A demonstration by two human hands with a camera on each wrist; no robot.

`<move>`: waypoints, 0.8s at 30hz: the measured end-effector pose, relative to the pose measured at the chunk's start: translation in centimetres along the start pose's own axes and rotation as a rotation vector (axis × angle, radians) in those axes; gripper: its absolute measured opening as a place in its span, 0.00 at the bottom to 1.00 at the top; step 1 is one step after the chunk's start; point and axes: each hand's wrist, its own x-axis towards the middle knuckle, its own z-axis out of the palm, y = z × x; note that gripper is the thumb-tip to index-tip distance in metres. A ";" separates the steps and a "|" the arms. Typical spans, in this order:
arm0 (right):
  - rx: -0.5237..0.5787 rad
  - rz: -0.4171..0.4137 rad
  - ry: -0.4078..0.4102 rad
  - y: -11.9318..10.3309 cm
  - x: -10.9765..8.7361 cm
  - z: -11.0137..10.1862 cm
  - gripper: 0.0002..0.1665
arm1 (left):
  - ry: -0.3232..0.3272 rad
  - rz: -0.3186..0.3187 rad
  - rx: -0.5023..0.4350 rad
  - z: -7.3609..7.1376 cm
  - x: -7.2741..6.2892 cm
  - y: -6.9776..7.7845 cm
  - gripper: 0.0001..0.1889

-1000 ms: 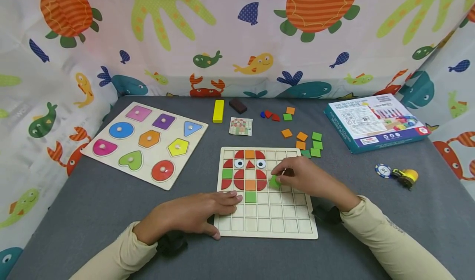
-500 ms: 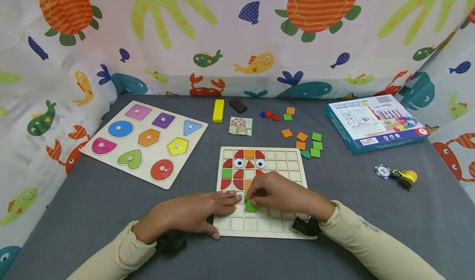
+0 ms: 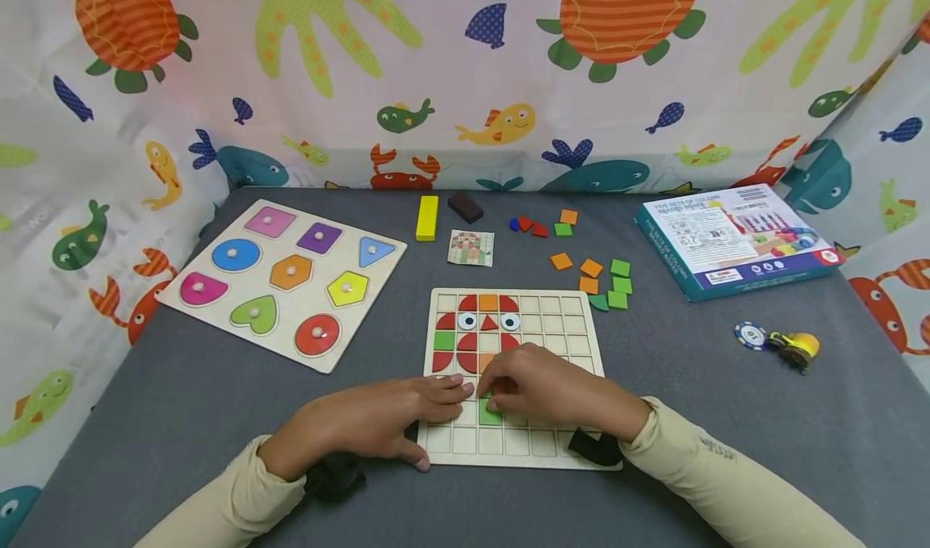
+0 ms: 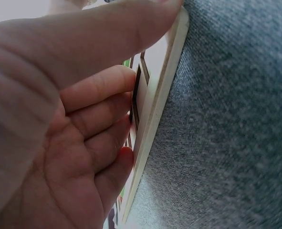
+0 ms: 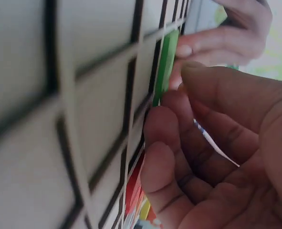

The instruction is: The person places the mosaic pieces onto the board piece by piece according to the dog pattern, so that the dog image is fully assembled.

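A light wooden grid board (image 3: pixel 567 419) carries red, orange and green pieces with two eye pieces (image 3: pixel 511 320), laid out like a figure. My left hand (image 3: pixel 378 417) rests on its left side, fingers fairly straight over the cells and thumb at the near left corner. With curled fingertips, my right hand (image 3: pixel 545 385) holds a green square tile (image 3: pixel 490 413) at a cell in the third column. Seen from the right wrist, that green tile (image 5: pixel 166 64) lies close against the grid, the fingertips right at its edge. The right hand hides some pieces above it.
Loose green and orange tiles (image 3: pixel 591 268) lie behind the board's right corner. A small picture card (image 3: pixel 471 248), yellow block (image 3: pixel 427 218) and dark brown block (image 3: pixel 465 207) stand behind. A shape puzzle (image 3: pixel 341 257) lies left; a box (image 3: pixel 737 245), chip (image 3: pixel 750 335) and toy (image 3: pixel 798 348) right.
My right hand has carried the green tile leftward and toward me across the board, and the tile now lies flatter and squarer at its cell. My left hand has stayed in place.
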 end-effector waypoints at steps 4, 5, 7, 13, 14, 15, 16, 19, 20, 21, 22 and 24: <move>0.030 0.034 0.036 1.0 -0.4 -1.0 0.04 | -0.002 0.000 0.006 0.1 0.0 0.0 0.39; 0.037 0.039 0.049 1.3 -0.5 -1.2 0.05 | -0.002 0.000 0.007 0.1 0.0 0.0 0.39; 0.045 0.058 0.079 2.1 -0.9 -1.8 0.06 | -0.003 0.003 0.015 0.2 0.0 0.0 0.39; 0.054 0.144 0.178 4.1 -2.7 -3.5 0.08 | -0.005 0.009 0.019 0.2 0.0 0.0 0.40; 0.048 0.159 0.190 4.4 -3.0 -3.7 0.08 | -0.006 0.010 0.017 0.2 0.0 0.0 0.40; 0.035 0.171 0.201 4.6 -3.4 -4.0 0.08 | -0.007 0.012 0.016 0.1 0.0 0.0 0.40; 0.025 0.186 0.214 4.8 -3.7 -4.2 0.08 | -0.008 0.014 0.016 0.1 0.0 0.0 0.40; -0.012 0.214 0.265 5.5 -4.7 -5.0 0.09 | -0.009 0.017 0.011 0.1 0.1 0.0 0.40; -0.023 0.224 0.285 5.7 -4.9 -5.3 0.08 | -0.009 0.017 0.009 0.1 0.1 0.0 0.40; -0.033 0.233 0.303 6.0 -5.2 -5.5 0.09 | -0.008 0.017 0.010 0.1 0.0 0.0 0.40; -0.044 0.242 0.321 6.3 -5.5 -5.8 0.09 | -0.008 0.017 0.011 0.1 0.0 0.0 0.40; -0.062 0.262 0.353 7.0 -5.9 -6.2 0.09 | -0.007 0.014 0.012 0.0 0.0 0.0 0.40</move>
